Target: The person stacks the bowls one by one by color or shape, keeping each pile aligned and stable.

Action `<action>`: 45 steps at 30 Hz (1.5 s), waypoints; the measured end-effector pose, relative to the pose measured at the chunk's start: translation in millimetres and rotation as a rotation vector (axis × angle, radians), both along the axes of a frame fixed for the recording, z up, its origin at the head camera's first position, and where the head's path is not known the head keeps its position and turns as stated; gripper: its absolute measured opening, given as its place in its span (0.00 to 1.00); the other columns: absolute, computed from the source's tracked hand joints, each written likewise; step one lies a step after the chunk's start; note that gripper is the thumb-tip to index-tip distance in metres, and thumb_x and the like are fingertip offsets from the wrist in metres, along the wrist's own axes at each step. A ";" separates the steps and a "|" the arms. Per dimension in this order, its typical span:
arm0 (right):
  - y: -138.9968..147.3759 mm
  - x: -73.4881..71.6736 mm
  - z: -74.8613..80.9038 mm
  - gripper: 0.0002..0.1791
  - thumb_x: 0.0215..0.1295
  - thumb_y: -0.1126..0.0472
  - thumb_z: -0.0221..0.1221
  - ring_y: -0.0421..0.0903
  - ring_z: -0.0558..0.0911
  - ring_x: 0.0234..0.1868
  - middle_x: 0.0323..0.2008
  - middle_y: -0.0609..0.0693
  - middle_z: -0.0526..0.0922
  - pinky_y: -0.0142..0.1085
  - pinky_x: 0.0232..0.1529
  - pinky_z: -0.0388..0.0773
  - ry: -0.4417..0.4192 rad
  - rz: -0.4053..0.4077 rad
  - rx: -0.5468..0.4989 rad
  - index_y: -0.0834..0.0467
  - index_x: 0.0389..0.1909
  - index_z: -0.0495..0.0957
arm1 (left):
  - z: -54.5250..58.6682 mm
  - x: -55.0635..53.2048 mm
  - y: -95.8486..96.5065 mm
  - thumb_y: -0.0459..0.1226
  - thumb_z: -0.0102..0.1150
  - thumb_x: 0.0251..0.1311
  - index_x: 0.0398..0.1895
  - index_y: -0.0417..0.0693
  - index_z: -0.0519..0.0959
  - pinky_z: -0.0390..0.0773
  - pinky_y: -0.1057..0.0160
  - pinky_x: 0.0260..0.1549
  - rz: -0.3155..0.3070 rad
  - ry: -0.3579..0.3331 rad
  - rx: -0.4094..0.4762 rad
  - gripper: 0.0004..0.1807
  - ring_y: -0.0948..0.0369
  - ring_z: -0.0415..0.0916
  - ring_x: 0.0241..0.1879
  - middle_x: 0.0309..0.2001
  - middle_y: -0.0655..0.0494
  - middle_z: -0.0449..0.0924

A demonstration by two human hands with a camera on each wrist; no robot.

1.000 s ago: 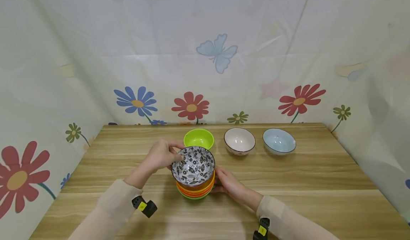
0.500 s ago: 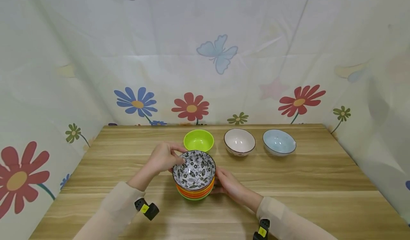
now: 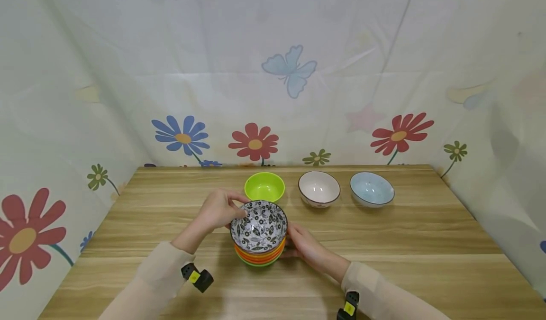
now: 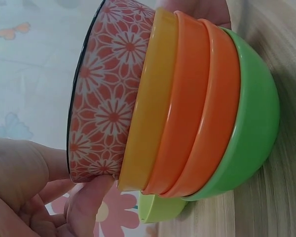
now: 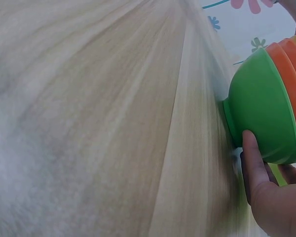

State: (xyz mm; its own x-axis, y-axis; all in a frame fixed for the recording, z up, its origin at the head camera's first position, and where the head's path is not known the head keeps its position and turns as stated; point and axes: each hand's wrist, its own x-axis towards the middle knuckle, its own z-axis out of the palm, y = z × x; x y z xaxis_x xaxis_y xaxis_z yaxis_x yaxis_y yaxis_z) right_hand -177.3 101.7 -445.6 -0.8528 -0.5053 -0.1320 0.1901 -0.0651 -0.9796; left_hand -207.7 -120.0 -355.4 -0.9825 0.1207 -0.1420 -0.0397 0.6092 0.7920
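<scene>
My left hand pinches the rim of a ceramic bowl, leaf-patterned in black and white inside. Its outside shows red with white flowers in the left wrist view. It sits at the top of a stack, slightly tilted, above a yellow bowl, two orange bowls and a green bowl at the bottom. How firmly it rests on the yellow bowl is hidden. My right hand touches the stack's right side, its extended fingers against the green bowl low down.
Behind the stack stands a lime-green bowl. To its right are a white bowl with a dark rim and a light blue bowl. All stand on the wooden table, before a flower-printed backdrop.
My left hand has lowered the patterned bowl slightly and brought it a little to the right, more level over the stack. The right hand has stayed at the stack's side.
</scene>
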 end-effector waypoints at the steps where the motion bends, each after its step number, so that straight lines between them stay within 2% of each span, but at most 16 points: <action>1: -0.1 0.0 0.0 0.29 0.74 0.50 0.36 0.43 0.80 0.42 0.44 0.57 0.80 0.46 0.46 0.78 -0.003 -0.002 0.001 0.72 0.60 0.59 | -0.2 -0.2 0.2 0.31 0.67 0.46 0.38 0.50 0.84 0.78 0.65 0.15 -0.001 0.001 0.000 0.13 0.60 0.75 0.15 0.20 0.51 0.78; 24: 0.9 -1.2 0.1 0.31 0.73 0.47 0.36 0.43 0.80 0.43 0.45 0.58 0.80 0.46 0.46 0.78 0.011 0.013 0.009 0.71 0.60 0.61 | -1.3 -2.3 0.6 0.33 0.68 0.46 0.37 0.51 0.85 0.77 0.65 0.14 0.009 -0.003 -0.013 0.12 0.59 0.73 0.14 0.19 0.50 0.75; 33: 1.3 -1.3 -1.6 0.31 0.73 0.48 0.36 0.43 0.79 0.43 0.45 0.57 0.80 0.45 0.45 0.79 0.019 0.018 0.005 0.72 0.59 0.62 | -3.9 -2.8 -0.4 0.33 0.68 0.46 0.36 0.52 0.85 0.74 0.67 0.13 0.008 0.000 -0.018 0.11 0.59 0.71 0.15 0.19 0.50 0.74; 41: 1.5 -1.3 -2.0 0.31 0.74 0.48 0.35 0.44 0.79 0.44 0.48 0.59 0.78 0.46 0.46 0.79 0.023 0.024 0.008 0.71 0.61 0.60 | -6.2 -5.0 -1.1 0.34 0.69 0.46 0.35 0.52 0.85 0.76 0.67 0.14 0.009 -0.008 -0.010 0.10 0.58 0.71 0.16 0.20 0.50 0.73; 45: 1.4 -1.7 -1.3 0.31 0.74 0.48 0.35 0.44 0.80 0.43 0.46 0.58 0.79 0.46 0.46 0.79 0.021 0.023 0.006 0.71 0.61 0.60 | -7.7 -6.2 -1.4 0.34 0.69 0.46 0.35 0.53 0.85 0.76 0.66 0.14 0.011 -0.015 -0.006 0.10 0.58 0.71 0.16 0.20 0.49 0.73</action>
State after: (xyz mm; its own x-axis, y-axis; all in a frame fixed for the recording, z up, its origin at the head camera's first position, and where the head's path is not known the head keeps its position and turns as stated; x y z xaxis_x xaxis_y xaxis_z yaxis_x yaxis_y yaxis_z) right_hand -179.0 103.1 -446.9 -0.8438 -0.5238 -0.1168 0.1704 -0.0551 -0.9838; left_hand -213.9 -121.4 -363.1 -0.9816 0.1088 -0.1570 -0.0581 0.6131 0.7879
